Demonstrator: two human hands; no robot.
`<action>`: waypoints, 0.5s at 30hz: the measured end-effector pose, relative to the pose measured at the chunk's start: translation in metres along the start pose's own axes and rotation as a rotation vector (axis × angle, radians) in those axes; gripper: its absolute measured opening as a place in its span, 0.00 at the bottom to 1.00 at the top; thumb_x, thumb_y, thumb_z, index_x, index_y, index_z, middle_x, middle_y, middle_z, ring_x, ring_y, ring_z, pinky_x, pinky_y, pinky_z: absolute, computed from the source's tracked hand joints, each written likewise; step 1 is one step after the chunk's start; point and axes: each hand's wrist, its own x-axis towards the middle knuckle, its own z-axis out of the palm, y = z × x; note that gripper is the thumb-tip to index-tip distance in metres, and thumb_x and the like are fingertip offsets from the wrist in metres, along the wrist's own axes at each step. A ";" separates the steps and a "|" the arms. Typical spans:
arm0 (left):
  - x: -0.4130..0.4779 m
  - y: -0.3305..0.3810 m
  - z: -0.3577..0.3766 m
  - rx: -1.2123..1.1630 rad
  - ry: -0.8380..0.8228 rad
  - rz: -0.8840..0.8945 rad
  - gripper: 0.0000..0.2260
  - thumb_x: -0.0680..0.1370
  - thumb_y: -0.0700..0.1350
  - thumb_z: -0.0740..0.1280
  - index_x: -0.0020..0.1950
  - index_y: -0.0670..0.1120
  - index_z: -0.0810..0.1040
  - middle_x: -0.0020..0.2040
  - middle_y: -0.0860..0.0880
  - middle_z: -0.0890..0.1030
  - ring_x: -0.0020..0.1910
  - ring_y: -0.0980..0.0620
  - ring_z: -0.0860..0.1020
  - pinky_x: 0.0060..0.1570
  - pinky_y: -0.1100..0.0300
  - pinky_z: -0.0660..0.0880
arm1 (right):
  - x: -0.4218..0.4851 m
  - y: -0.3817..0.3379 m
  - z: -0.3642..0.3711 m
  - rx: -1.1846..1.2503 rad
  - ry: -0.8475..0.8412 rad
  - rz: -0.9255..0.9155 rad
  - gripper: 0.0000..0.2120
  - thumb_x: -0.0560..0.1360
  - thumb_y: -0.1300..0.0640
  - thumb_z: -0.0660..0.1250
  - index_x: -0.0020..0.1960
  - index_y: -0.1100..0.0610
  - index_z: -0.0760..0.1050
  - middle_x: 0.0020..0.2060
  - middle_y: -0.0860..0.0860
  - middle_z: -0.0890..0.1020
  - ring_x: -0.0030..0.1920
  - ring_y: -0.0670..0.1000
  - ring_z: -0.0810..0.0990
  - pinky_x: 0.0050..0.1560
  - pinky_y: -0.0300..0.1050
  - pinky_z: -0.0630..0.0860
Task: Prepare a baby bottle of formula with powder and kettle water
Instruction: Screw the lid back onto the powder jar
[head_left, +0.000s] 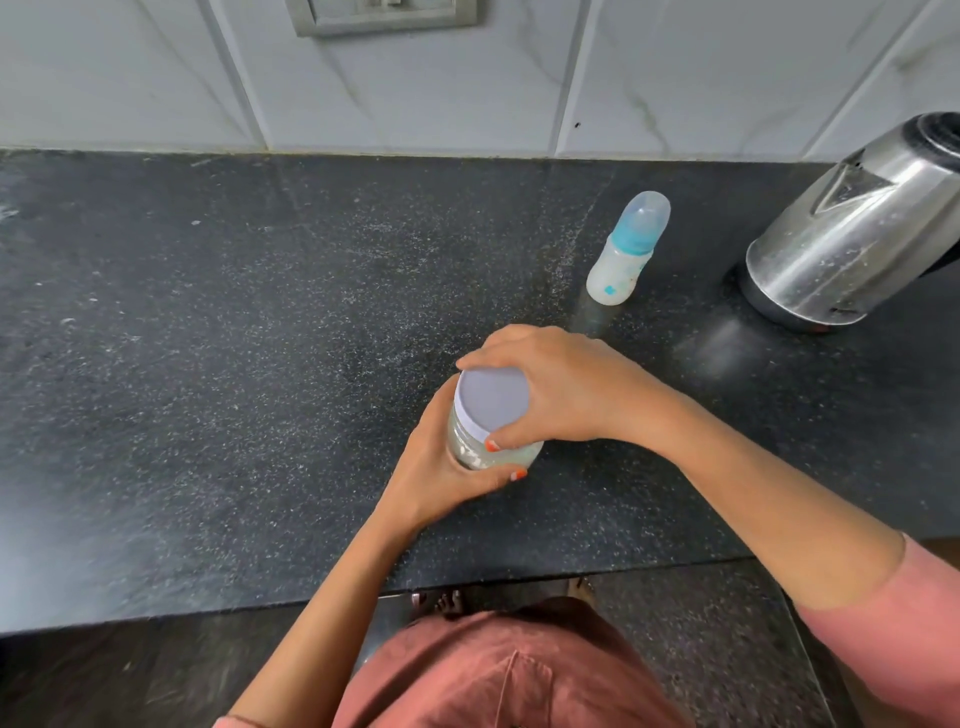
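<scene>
A clear jar (470, 451) with white powder inside and a white lid (491, 396) stands on the black counter near its front edge. My left hand (441, 470) wraps around the jar's body from the left. My right hand (556, 387) grips the lid's rim from above and the right. A baby bottle (626, 249) with a teal collar and a clear cap stands upright behind the jar, untouched. To its right sits a steel electric kettle (852, 228) on its base, its lid down.
The black speckled counter (234, 338) stretches wide to the left. A white tiled wall (467, 88) with a switch plate (382, 15) rises behind it. The counter's front edge runs just in front of my body.
</scene>
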 end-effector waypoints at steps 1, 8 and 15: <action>0.000 -0.001 0.001 0.000 0.003 -0.002 0.43 0.55 0.56 0.76 0.67 0.58 0.62 0.65 0.55 0.72 0.64 0.59 0.71 0.63 0.54 0.70 | 0.001 0.000 0.003 -0.018 -0.002 -0.001 0.33 0.63 0.46 0.73 0.66 0.42 0.67 0.63 0.43 0.71 0.61 0.46 0.71 0.50 0.44 0.68; -0.001 -0.006 0.000 -0.007 0.008 0.013 0.44 0.56 0.55 0.77 0.69 0.55 0.63 0.65 0.54 0.73 0.65 0.57 0.71 0.64 0.49 0.69 | 0.002 -0.004 0.012 -0.118 -0.001 -0.022 0.32 0.63 0.46 0.72 0.66 0.42 0.67 0.61 0.44 0.72 0.60 0.48 0.72 0.46 0.44 0.64; 0.000 -0.005 0.002 -0.009 0.026 0.024 0.37 0.54 0.56 0.76 0.60 0.66 0.64 0.60 0.61 0.74 0.60 0.65 0.72 0.56 0.65 0.70 | 0.000 -0.012 0.017 -0.199 0.067 0.040 0.29 0.64 0.44 0.71 0.64 0.45 0.69 0.57 0.49 0.74 0.55 0.54 0.75 0.43 0.44 0.65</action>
